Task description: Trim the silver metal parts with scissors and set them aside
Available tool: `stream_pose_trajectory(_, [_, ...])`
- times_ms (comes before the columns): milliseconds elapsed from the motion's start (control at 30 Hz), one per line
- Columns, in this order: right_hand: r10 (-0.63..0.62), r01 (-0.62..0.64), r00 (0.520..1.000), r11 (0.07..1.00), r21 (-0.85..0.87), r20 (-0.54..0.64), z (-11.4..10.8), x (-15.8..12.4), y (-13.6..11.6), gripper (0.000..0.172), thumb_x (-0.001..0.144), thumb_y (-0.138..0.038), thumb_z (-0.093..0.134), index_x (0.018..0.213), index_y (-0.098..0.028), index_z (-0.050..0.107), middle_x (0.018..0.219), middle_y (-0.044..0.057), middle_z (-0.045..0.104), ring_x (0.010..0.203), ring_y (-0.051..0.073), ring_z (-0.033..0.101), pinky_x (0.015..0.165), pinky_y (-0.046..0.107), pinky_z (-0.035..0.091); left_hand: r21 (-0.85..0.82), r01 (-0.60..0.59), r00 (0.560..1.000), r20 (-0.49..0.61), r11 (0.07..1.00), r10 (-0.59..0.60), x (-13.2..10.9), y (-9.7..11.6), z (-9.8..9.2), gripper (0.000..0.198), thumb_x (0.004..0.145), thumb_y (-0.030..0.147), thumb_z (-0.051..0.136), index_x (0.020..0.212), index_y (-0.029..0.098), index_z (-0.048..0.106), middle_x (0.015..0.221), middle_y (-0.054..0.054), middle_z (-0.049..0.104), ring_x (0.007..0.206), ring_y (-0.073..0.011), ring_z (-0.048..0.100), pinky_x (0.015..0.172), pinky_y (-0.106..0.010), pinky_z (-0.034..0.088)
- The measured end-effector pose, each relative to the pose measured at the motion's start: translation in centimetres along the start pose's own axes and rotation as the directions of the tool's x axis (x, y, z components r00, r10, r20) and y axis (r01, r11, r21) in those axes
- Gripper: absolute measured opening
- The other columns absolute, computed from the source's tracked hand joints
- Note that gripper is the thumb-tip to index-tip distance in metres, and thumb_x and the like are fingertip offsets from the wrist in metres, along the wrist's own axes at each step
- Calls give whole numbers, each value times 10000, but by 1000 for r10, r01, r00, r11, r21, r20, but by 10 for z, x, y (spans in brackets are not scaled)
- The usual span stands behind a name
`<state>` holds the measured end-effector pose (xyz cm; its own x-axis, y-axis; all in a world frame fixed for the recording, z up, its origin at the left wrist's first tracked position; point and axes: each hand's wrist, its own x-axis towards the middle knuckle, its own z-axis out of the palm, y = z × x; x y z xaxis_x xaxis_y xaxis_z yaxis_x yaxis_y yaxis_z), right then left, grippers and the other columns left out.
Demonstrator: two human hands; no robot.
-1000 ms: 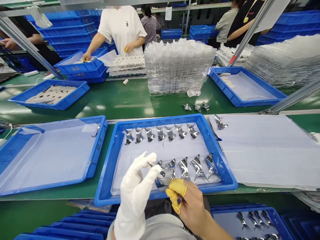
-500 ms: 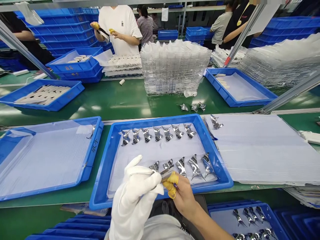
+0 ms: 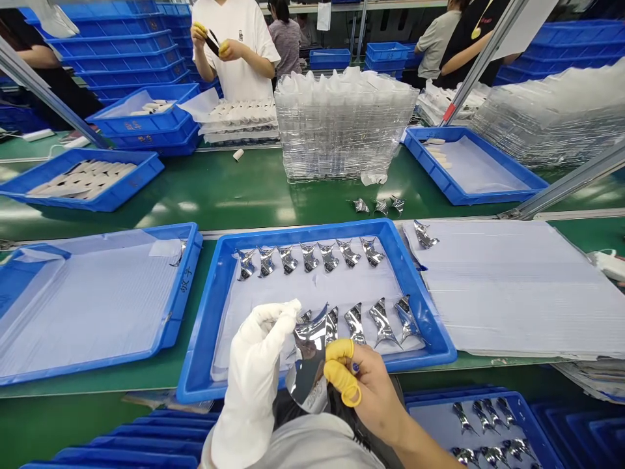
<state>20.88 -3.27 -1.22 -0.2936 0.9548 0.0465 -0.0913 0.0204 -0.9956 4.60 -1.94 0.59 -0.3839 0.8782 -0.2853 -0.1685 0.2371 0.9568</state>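
Note:
My left hand (image 3: 256,371), in a white glove, and my right hand (image 3: 364,387), with yellow finger cots on thumb and forefinger, both pinch one shiny chrome part (image 3: 307,365) and hold it up over the near edge of the middle blue tray (image 3: 415,286). Its mirror face is turned toward me. In that tray lie a far row of several chrome parts (image 3: 308,256) and a near row of several more (image 3: 371,319) on a white liner.
A blue tray (image 3: 188,286) with a white sheet lies left. A stack of white sheets (image 3: 512,286) with one chrome part (image 3: 424,234) lies right. Three loose parts (image 3: 379,206), clear blister packs (image 3: 344,124), more blue trays and other workers are beyond. Another tray of parts (image 3: 488,433) sits below.
The chrome part has been lifted and turned so its broad mirror face shows toward me; before, it was held edge-on and low between my fingers. My view shifted slightly.

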Motion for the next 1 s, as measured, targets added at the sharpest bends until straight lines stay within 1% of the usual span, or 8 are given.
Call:
stream_pose_trajectory(133, [60, -59, 998, 998, 33, -28, 1, 0, -2, 439, 956, -573, 619, 704, -215, 580, 596, -41, 482, 536, 119, 391, 506, 239, 364, 51, -89, 990, 116, 995, 82, 1, -3, -6, 446, 784, 513, 825, 1088, 193, 758, 1126, -84, 778, 1027, -239, 724, 912, -331, 572])
stream_pose_trajectory(267, [79, -77, 995, 996, 44, -58, 1, 1, -3, 382, 953, -496, 636, 703, -217, 559, 589, -55, 428, 529, 111, 343, 490, 238, 299, 175, -152, 978, 169, 973, 122, 0, -5, -9, 640, 663, 421, 931, 1238, 233, 721, 1293, -81, 725, 1227, -276, 652, 1052, -363, 518])
stream_pose_trajectory(400, [52, -49, 998, 996, 68, -41, 0, 1, -4, 342, 965, -439, 641, 722, -213, 560, 611, -55, 437, 555, 110, 349, 529, 244, 315, 164, -87, 992, 101, 983, 71, 0, -1, -5, 417, 803, 489, 822, 1134, 240, 772, 1201, -69, 772, 1085, -241, 718, 910, -329, 583])
stream_pose_trajectory(533, [135, -127, 991, 967, 221, -21, 1, 1, 3, 376, 950, -512, 675, 752, -209, 572, 622, -71, 380, 519, 88, 266, 479, 237, 240, 106, -140, 989, 65, 984, 133, 4, -1, -2, 308, 803, 472, 831, 990, 229, 806, 1112, -60, 806, 1123, -251, 715, 970, -333, 561])
stream_pose_trajectory(667, [317, -315, 945, 807, 500, 84, 4, 5, 15, 449, 826, -606, 795, 820, -208, 588, 601, -100, 398, 449, 48, 188, 433, 220, 161, 83, -208, 978, 49, 975, 205, 8, -3, 3, 196, 781, 404, 862, 857, 237, 793, 955, -33, 817, 1165, -263, 691, 1075, -385, 503])
stream_pose_trajectory(767, [387, -396, 910, 707, 586, 148, 6, 9, 18, 492, 758, -605, 860, 792, -204, 576, 539, -113, 428, 407, 34, 203, 429, 215, 163, 93, -288, 958, 33, 953, 286, 7, 0, 9, 151, 773, 358, 870, 787, 241, 775, 856, -8, 802, 1091, -251, 705, 1128, -428, 459])
stream_pose_trajectory(900, [405, -388, 907, 685, 617, 120, 8, 12, 17, 493, 728, -580, 898, 785, -200, 589, 500, -123, 414, 401, 33, 214, 427, 208, 169, 99, -351, 936, 42, 931, 348, 6, 5, 13, 140, 774, 338, 865, 805, 237, 773, 885, -5, 800, 977, -231, 716, 1118, -455, 461])
stream_pose_trajectory(1000, [361, -321, 930, 699, 639, 72, 8, 9, 15, 461, 748, -536, 905, 780, -201, 590, 537, -124, 378, 423, 26, 193, 426, 196, 146, 106, -243, 969, 66, 964, 237, 8, 5, 9, 214, 756, 379, 877, 877, 230, 781, 994, -36, 808, 1090, -268, 697, 1075, -446, 490])
